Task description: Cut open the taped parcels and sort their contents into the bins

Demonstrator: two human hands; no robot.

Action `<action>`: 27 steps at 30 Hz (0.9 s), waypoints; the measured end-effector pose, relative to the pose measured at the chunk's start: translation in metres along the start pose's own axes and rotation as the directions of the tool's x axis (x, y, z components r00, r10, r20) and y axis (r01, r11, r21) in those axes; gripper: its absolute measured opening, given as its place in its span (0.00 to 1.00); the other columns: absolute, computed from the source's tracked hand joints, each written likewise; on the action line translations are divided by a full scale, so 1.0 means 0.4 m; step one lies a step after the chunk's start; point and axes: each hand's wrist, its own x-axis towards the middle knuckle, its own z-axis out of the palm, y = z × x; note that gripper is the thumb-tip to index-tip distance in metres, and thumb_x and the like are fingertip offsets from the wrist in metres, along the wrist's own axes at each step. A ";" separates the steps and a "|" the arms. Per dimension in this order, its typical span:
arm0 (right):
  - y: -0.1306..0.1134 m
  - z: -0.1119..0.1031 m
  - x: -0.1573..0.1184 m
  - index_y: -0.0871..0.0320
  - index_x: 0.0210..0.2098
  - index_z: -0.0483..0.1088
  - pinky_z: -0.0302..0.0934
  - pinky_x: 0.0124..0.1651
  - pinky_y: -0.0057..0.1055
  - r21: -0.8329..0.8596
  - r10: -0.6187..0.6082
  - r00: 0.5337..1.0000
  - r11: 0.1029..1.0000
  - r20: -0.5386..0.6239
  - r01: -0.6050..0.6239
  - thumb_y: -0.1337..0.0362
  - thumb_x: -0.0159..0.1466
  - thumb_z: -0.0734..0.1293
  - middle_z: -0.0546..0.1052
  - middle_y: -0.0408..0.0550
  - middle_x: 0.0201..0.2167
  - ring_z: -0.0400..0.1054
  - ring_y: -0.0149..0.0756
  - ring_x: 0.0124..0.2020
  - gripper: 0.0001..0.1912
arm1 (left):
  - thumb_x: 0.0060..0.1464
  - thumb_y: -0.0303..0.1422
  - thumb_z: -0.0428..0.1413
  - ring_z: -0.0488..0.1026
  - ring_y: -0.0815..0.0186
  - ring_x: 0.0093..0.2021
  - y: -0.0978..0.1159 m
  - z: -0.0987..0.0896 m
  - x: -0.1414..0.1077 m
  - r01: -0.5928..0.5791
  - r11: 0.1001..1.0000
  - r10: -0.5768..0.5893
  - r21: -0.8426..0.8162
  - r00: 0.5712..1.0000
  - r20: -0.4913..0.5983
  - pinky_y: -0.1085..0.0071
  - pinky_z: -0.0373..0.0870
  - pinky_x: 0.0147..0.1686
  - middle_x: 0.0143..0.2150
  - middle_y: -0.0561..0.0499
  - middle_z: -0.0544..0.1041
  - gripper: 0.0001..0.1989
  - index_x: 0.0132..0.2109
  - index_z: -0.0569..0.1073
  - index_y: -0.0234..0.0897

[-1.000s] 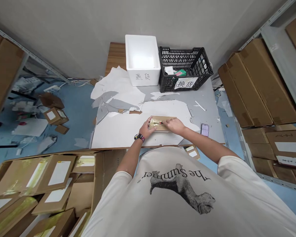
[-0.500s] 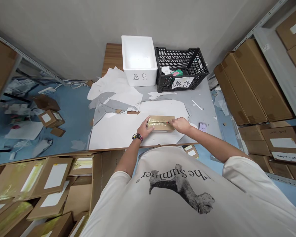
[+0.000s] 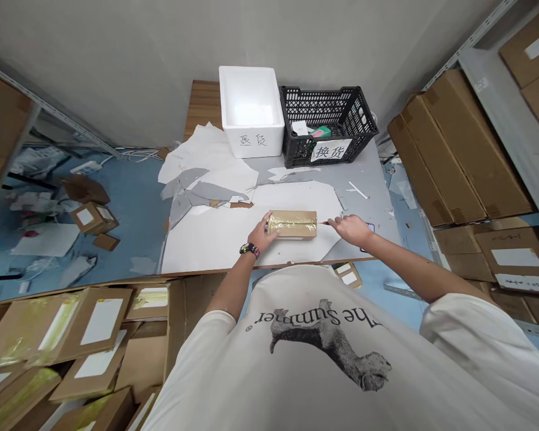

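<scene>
A small brown cardboard box (image 3: 293,224) with shiny tape along its top lies near the table's front edge. My left hand (image 3: 263,233) grips the box's left end, thumb on the near side and fingers at the far side. To the right of the box, my right hand (image 3: 348,228) is closed around a thin tool (image 3: 326,223) with a red part, whose tip points left at the box's right end. White paper sheets (image 3: 215,239) lie under the box. A phone (image 3: 370,228) is partly hidden behind my right hand.
At the table's back stand a white foam box (image 3: 253,142) and a black crate (image 3: 330,129) with small items inside. Cartons fill a large box (image 3: 175,323) at the lower left. Shelves with cartons (image 3: 467,143) stand on the right. Paper scraps lie about the table.
My right hand has moved right with the tool, off the box's top and past its right end. The phone is now mostly covered by that hand. My left hand stays on the box.
</scene>
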 end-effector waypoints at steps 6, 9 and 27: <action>0.008 0.040 -0.015 0.65 0.70 0.69 0.64 0.48 0.40 0.002 -0.026 1.000 1.000 -0.015 0.026 0.77 0.77 0.53 0.83 0.69 0.55 0.82 0.51 0.51 0.26 | 0.65 0.51 0.66 0.82 0.53 0.53 -0.003 0.001 0.000 -0.013 1.000 0.013 0.012 1.000 -0.011 0.57 0.80 0.53 0.68 0.46 0.81 0.51 0.87 0.55 0.57; 0.012 0.054 -0.018 0.64 0.71 0.68 0.64 0.49 0.40 -0.005 -0.029 0.999 1.000 -0.017 0.029 0.77 0.78 0.53 0.83 0.69 0.55 0.82 0.51 0.51 0.27 | 0.65 0.50 0.66 0.83 0.53 0.52 0.000 0.001 -0.001 -0.001 1.000 0.001 0.005 1.000 -0.006 0.58 0.80 0.53 0.68 0.46 0.81 0.51 0.87 0.54 0.57; 0.041 0.134 -0.090 0.55 0.73 0.71 0.62 0.46 0.36 0.185 0.241 0.965 0.958 -0.102 -0.219 0.66 0.82 0.57 0.85 0.61 0.55 0.82 0.49 0.50 0.25 | 0.59 0.46 0.70 0.57 0.35 0.82 0.077 -0.017 0.042 -0.097 0.911 0.146 0.402 0.985 -0.093 0.39 0.56 0.80 0.84 0.37 0.63 0.44 0.79 0.70 0.43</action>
